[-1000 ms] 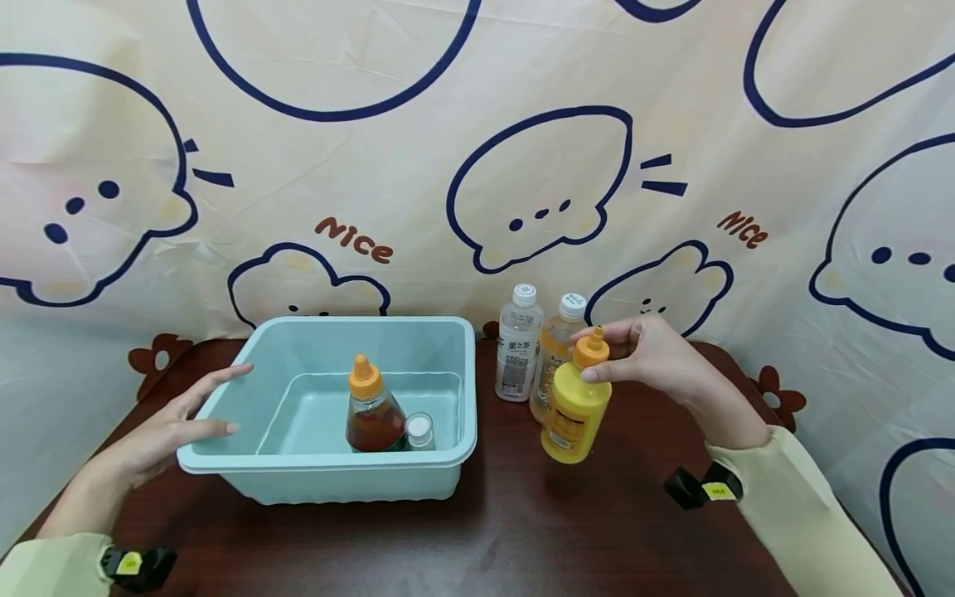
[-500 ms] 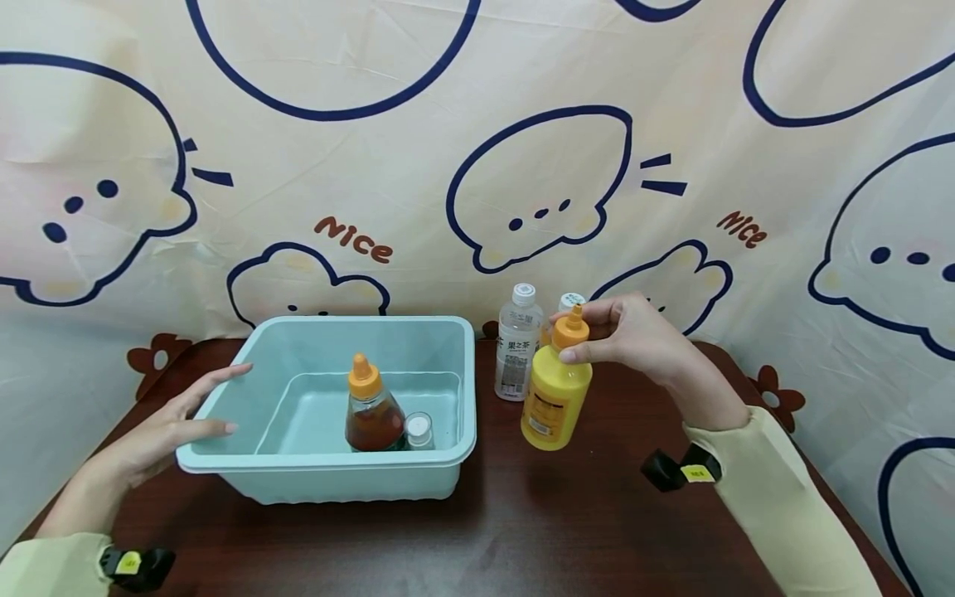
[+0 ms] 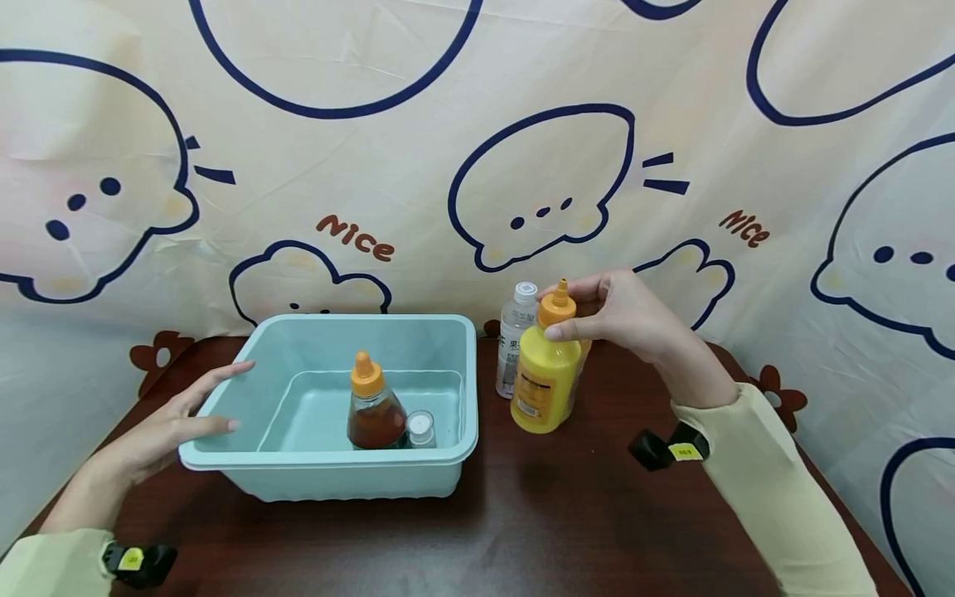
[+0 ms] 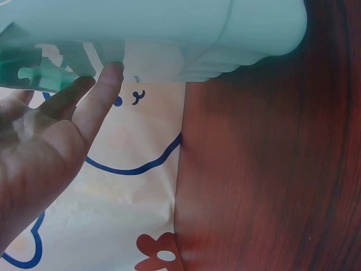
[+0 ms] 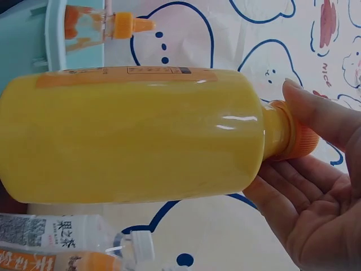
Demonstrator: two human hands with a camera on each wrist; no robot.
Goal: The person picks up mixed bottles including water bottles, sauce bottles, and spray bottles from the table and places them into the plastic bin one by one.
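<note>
With thumb and fingers my right hand (image 3: 630, 319) grips the orange cap of a yellow squeeze bottle (image 3: 543, 373), which hangs nearly upright right of the light-blue tub (image 3: 336, 481). In the right wrist view the yellow bottle (image 5: 130, 135) fills the middle, the thumb on one side of its neck and cap. At the tub's left rim rests my left hand (image 3: 164, 431), fingers mostly straight. From the left wrist view, its fingertips (image 4: 113, 72) touch the tub's outer wall under the rim. Inside the tub stand an orange-capped squeeze bottle (image 3: 376, 423) of red-brown liquid and a small white-capped bottle (image 3: 421, 431).
A clear drink bottle (image 3: 513, 348) with a white cap stands right of the tub at the back. Another bottle (image 3: 584, 365), with an orange label (image 5: 45, 261), is mostly hidden behind the yellow one. A printed cloth (image 3: 418, 191) hangs behind the dark wooden table (image 3: 448, 547).
My right hand has carried the yellow bottle leftward and farther back, and the bottle tilts less. It now overlaps both drink bottles. My left hand and the tub stay put.
</note>
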